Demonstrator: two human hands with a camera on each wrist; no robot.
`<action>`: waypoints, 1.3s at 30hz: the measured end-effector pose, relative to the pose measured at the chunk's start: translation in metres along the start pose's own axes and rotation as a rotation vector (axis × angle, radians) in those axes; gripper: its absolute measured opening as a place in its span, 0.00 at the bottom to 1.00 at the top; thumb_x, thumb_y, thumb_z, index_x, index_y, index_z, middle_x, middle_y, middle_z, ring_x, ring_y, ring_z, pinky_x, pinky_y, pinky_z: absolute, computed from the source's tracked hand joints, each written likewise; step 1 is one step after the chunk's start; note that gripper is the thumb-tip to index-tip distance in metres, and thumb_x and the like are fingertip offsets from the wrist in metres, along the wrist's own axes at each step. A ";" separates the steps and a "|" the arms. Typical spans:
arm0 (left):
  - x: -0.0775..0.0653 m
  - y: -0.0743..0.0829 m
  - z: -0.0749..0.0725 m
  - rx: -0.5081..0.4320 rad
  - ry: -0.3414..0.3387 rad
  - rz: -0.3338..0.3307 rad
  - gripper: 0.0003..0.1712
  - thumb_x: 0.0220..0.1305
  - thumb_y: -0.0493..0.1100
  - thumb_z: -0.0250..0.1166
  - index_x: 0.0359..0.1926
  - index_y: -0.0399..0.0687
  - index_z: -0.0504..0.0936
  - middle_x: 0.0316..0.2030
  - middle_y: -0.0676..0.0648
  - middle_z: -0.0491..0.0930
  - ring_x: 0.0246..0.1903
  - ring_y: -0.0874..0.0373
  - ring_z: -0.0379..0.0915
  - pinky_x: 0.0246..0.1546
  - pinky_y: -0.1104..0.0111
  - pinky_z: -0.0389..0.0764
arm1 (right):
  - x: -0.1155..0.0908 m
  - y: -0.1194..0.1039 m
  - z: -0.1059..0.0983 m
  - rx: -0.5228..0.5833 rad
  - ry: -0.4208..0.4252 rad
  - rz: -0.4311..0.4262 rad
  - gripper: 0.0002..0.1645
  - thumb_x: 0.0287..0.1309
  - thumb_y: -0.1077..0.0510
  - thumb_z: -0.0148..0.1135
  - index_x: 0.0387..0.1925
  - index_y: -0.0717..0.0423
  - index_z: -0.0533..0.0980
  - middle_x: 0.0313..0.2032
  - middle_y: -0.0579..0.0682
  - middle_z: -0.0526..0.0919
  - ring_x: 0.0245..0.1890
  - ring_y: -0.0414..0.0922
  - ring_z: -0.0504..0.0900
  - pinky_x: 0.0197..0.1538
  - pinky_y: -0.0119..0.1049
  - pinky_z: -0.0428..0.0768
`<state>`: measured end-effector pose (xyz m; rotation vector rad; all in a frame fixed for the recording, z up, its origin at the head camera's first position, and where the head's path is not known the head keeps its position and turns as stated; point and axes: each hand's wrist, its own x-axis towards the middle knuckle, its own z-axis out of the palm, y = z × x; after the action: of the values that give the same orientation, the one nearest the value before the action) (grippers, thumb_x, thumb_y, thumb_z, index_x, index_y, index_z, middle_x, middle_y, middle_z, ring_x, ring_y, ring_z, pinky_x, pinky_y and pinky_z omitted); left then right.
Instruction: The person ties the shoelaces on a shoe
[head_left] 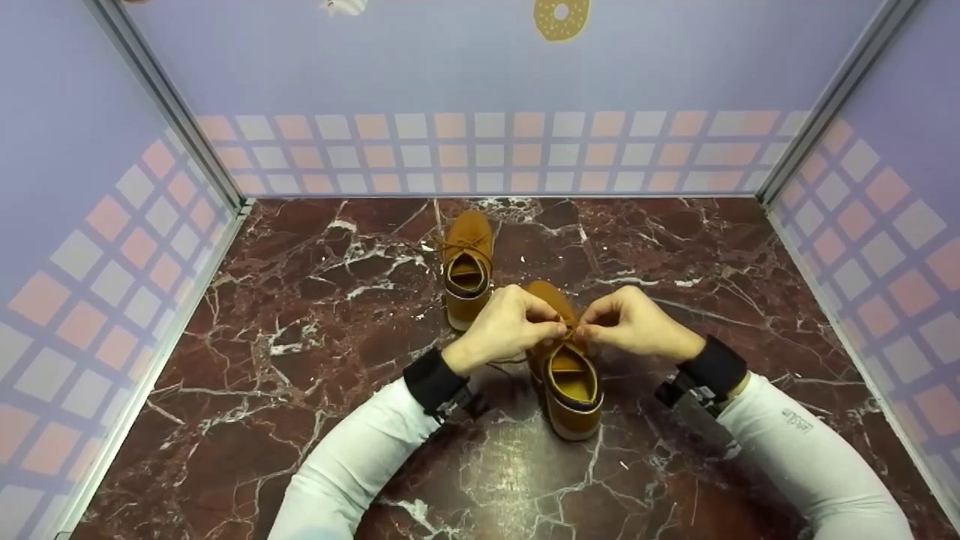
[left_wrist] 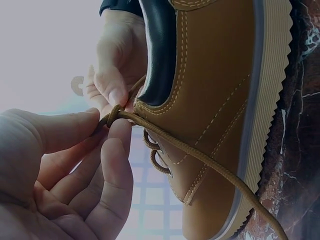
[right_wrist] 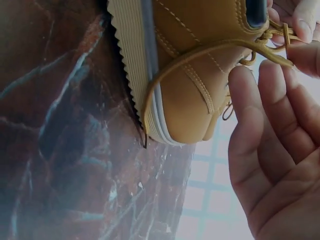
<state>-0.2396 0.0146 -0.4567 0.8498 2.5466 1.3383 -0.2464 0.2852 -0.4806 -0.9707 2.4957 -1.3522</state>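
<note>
A tan lace-up shoe (head_left: 574,424) stands on the floor between both hands, its toe pointing away from me. My left hand (head_left: 504,328) pinches its brown shoelace (left_wrist: 200,155) between thumb and fingers, just above the tongue. In the left wrist view a small loop or knot of lace shows at the fingertips. Across from it, my right hand (head_left: 637,324) also pinches the lace, near the shoe's opening. One lace end hangs down the shoe's side to the sole in the right wrist view. The matching shoe (head_left: 469,225) stands farther left, its lace tied in a bow.
Dark red marbled floor (head_left: 337,420) with white veins lies beneath both shoes. A lilac back wall (head_left: 450,75) with pink and white squares closes off the far side, and similar panels stand left and right. Each wrist wears a black band (head_left: 433,381) with a camera.
</note>
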 end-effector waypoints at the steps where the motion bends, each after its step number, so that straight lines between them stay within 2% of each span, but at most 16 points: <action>1: 0.000 0.000 0.000 -0.004 0.001 -0.003 0.05 0.71 0.44 0.79 0.43 0.50 0.98 0.38 0.49 0.97 0.28 0.70 0.82 0.33 0.77 0.81 | 0.001 0.000 0.001 0.002 0.007 -0.008 0.04 0.69 0.65 0.76 0.37 0.56 0.93 0.32 0.57 0.96 0.26 0.29 0.83 0.30 0.20 0.78; 8: -0.001 0.000 0.000 -0.030 -0.001 0.002 0.05 0.71 0.43 0.78 0.44 0.49 0.98 0.39 0.49 0.97 0.29 0.68 0.85 0.34 0.76 0.85 | 0.009 -0.001 0.008 -0.025 0.040 -0.074 0.06 0.66 0.65 0.80 0.38 0.51 0.94 0.35 0.52 0.97 0.30 0.32 0.87 0.34 0.21 0.82; 12: 0.000 0.001 0.001 0.009 0.017 0.028 0.06 0.70 0.43 0.79 0.44 0.49 0.98 0.40 0.49 0.97 0.33 0.66 0.86 0.37 0.76 0.84 | 0.011 -0.001 0.010 -0.050 0.057 -0.106 0.08 0.64 0.66 0.80 0.41 0.50 0.94 0.37 0.50 0.97 0.33 0.34 0.88 0.36 0.27 0.86; 15: 0.000 0.002 0.001 0.037 0.032 0.056 0.06 0.69 0.43 0.79 0.44 0.50 0.98 0.41 0.49 0.98 0.35 0.62 0.89 0.39 0.74 0.84 | 0.013 -0.001 0.013 -0.112 0.075 -0.161 0.09 0.63 0.66 0.80 0.42 0.51 0.94 0.37 0.48 0.97 0.34 0.36 0.89 0.38 0.31 0.89; 18: 0.000 0.002 0.001 0.053 0.048 0.088 0.06 0.68 0.43 0.80 0.44 0.50 0.98 0.40 0.50 0.98 0.37 0.59 0.90 0.40 0.73 0.84 | 0.015 -0.001 0.018 -0.229 0.103 -0.260 0.08 0.61 0.67 0.79 0.39 0.52 0.92 0.34 0.48 0.95 0.29 0.41 0.88 0.35 0.32 0.87; 21: 0.000 0.001 0.002 0.055 0.058 0.117 0.07 0.67 0.42 0.80 0.44 0.48 0.98 0.40 0.50 0.97 0.37 0.58 0.91 0.40 0.73 0.84 | 0.017 0.000 0.024 -0.340 0.134 -0.344 0.06 0.57 0.67 0.77 0.34 0.55 0.89 0.29 0.50 0.90 0.24 0.46 0.85 0.30 0.28 0.80; 24: 0.000 0.000 0.002 0.051 0.062 0.133 0.07 0.66 0.42 0.80 0.44 0.48 0.98 0.40 0.50 0.97 0.36 0.58 0.90 0.40 0.74 0.83 | 0.017 0.000 0.028 -0.359 0.151 -0.333 0.05 0.55 0.66 0.76 0.31 0.55 0.86 0.25 0.50 0.86 0.21 0.42 0.79 0.28 0.24 0.73; 25: 0.000 0.000 0.002 0.049 0.063 0.135 0.07 0.67 0.42 0.80 0.43 0.48 0.98 0.39 0.50 0.97 0.36 0.59 0.90 0.39 0.74 0.82 | 0.018 0.000 0.028 -0.321 0.139 -0.300 0.05 0.56 0.66 0.76 0.30 0.56 0.86 0.25 0.49 0.86 0.22 0.39 0.78 0.28 0.22 0.72; 27: -0.001 -0.001 0.002 0.046 0.067 0.136 0.06 0.67 0.43 0.80 0.43 0.49 0.98 0.39 0.50 0.97 0.35 0.60 0.90 0.39 0.74 0.83 | 0.018 0.001 0.029 -0.173 0.085 -0.190 0.03 0.59 0.67 0.73 0.31 0.59 0.86 0.24 0.46 0.85 0.21 0.35 0.76 0.27 0.21 0.71; 30: -0.002 -0.002 0.002 0.040 0.070 0.137 0.05 0.67 0.43 0.81 0.42 0.50 0.99 0.39 0.50 0.97 0.34 0.61 0.90 0.38 0.75 0.84 | 0.016 0.001 0.027 0.141 -0.023 0.029 0.04 0.67 0.67 0.68 0.36 0.63 0.87 0.23 0.43 0.84 0.19 0.32 0.75 0.24 0.21 0.71; 32: -0.002 -0.002 0.001 0.041 0.074 0.142 0.06 0.67 0.43 0.81 0.42 0.49 0.98 0.38 0.50 0.97 0.33 0.61 0.90 0.37 0.76 0.84 | 0.015 0.001 0.025 0.343 -0.083 0.161 0.08 0.71 0.66 0.63 0.39 0.61 0.87 0.24 0.40 0.84 0.18 0.32 0.74 0.22 0.23 0.72; 36: -0.003 -0.002 0.000 0.038 0.083 0.145 0.05 0.66 0.42 0.82 0.42 0.49 0.98 0.38 0.50 0.97 0.33 0.60 0.90 0.37 0.76 0.84 | 0.014 0.002 0.019 0.660 -0.172 0.305 0.16 0.78 0.62 0.55 0.42 0.51 0.88 0.27 0.38 0.86 0.23 0.33 0.79 0.27 0.24 0.76; 39: -0.003 -0.003 -0.002 0.036 0.089 0.147 0.04 0.65 0.42 0.81 0.41 0.49 0.98 0.38 0.50 0.97 0.33 0.60 0.90 0.37 0.75 0.84 | 0.014 0.001 0.017 0.789 -0.209 0.359 0.17 0.83 0.60 0.54 0.45 0.48 0.89 0.29 0.38 0.87 0.26 0.34 0.82 0.32 0.25 0.80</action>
<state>-0.2389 0.0107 -0.4583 1.0246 2.6284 1.4051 -0.2514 0.2654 -0.4888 -0.4294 1.6225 -1.7561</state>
